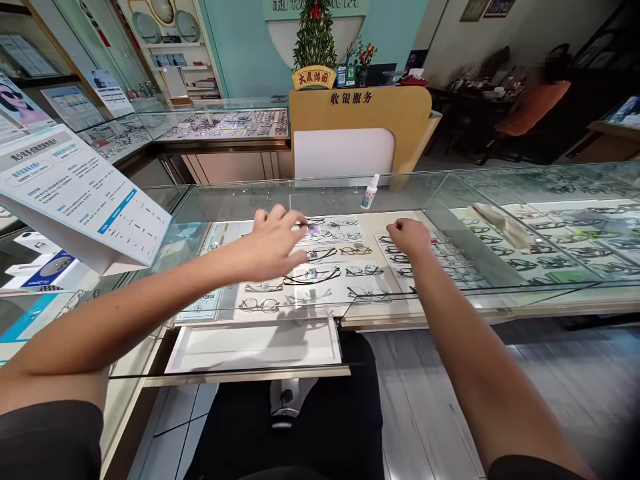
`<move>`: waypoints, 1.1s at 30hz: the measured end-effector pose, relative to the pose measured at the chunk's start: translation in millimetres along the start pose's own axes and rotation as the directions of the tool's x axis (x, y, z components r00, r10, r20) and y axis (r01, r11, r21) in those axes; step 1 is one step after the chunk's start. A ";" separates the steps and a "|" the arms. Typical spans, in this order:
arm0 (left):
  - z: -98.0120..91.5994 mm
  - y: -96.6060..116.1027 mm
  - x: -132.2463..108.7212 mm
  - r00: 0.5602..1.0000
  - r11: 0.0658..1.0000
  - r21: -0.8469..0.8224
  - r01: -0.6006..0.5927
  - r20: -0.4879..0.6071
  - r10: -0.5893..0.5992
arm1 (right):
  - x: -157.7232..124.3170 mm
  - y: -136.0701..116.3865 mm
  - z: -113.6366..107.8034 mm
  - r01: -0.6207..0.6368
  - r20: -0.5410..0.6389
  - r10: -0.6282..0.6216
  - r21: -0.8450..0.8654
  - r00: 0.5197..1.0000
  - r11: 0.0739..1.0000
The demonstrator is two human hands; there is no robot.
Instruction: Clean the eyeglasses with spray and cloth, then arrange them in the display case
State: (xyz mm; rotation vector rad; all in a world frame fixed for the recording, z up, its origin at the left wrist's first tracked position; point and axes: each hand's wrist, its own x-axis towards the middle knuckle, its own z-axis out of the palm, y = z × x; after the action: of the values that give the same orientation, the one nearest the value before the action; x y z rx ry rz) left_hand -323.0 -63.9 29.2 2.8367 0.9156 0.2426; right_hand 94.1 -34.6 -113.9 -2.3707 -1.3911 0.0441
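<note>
My left hand [275,241] is over the glass counter top [235,200], palm down, with its fingers apart and nothing visible in it. Under and beside it are several pairs of eyeglasses; a dark-framed pair [314,275] lies just below my thumb. My right hand [411,237] is closed, its knuckles towards the row of eyeglasses at the right; what its fingers hold, if anything, is hidden. Beyond the two hands a small white spray bottle [370,192] stands upright on the glass. A beige cloth [504,225] lies on the counter to the right.
A tilted white sign [80,193] stands at the left. A pulled-out drawer with a white tray [250,347] juts towards my legs. Behind the counter is a yellow cashier desk [350,110]. A person in orange [534,107] is at the back right.
</note>
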 end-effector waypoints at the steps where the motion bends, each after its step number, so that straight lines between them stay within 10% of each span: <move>1: 2.7 -12.0 18.7 1.000 0.997 0.069 0.017 -0.016 -0.016 | -0.4 -0.3 -0.6 0.000 0.007 0.000 0.003 1.000 1.000; 9: 50.6 -73.4 116.3 0.984 0.964 0.219 0.149 0.064 -0.166 | -1.6 -1.8 -3.9 -0.008 0.031 0.008 0.011 1.000 1.000; 23: 73.4 -95.3 161.3 0.947 0.965 0.163 0.204 0.216 -0.236 | 0.8 0.1 -1.0 -0.009 0.023 0.008 0.034 1.000 0.999; 28: 58.3 -83.9 151.1 0.965 0.968 0.121 0.219 0.120 -0.234 | -0.7 -1.0 -2.9 -0.012 0.032 0.011 0.048 0.999 0.999; 33: 39.5 -53.1 75.5 0.978 0.997 -0.037 0.066 -0.197 -0.072 | -2.1 3.4 -1.5 0.022 -0.008 -0.021 0.123 1.000 0.992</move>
State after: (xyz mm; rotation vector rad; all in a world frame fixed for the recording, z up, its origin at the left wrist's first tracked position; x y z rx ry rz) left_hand -284.8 19.6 -11.5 2.7838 1.0368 0.5347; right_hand 96.2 -38.3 -114.1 -2.2527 -1.3701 0.1136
